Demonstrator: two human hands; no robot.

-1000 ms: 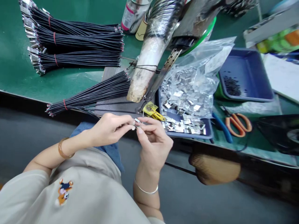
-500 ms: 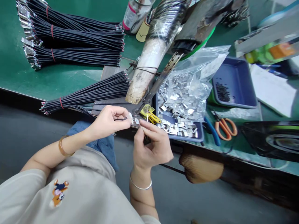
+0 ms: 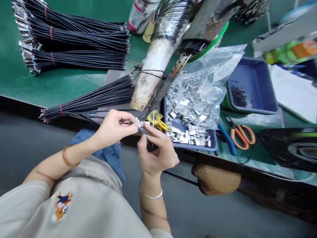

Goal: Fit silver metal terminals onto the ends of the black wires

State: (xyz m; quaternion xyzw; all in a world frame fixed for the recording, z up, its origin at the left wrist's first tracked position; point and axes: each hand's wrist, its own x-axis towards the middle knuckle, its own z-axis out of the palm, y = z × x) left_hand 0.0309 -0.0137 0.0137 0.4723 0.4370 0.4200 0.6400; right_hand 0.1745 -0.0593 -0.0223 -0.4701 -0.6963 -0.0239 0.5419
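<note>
My left hand [image 3: 115, 127] pinches a thin black wire with a small metal clip [image 3: 141, 124] at its tip, held just in front of the bench edge. My right hand [image 3: 156, 148] is closed, thumb and forefinger pressed at that same clip and a thin upright wire [image 3: 153, 121]. Both hands meet below the tip of a wrapped soldering tool [image 3: 155, 62]. A loose bundle of black wires [image 3: 91, 99] tied with a red band lies just behind my left hand.
Tied bundles of finished black wires [image 3: 74, 39] are stacked at the back left on the green mat. A blue tray [image 3: 215, 142] and a plastic bag [image 3: 198, 96] hold several metal clips. Orange-handled scissors [image 3: 241, 135] and a second blue tray [image 3: 255, 82] lie to the right.
My hands have shifted up and slightly left towards the bench edge. My right hand's fingers have curled tighter round the clip. The view has swung a little.
</note>
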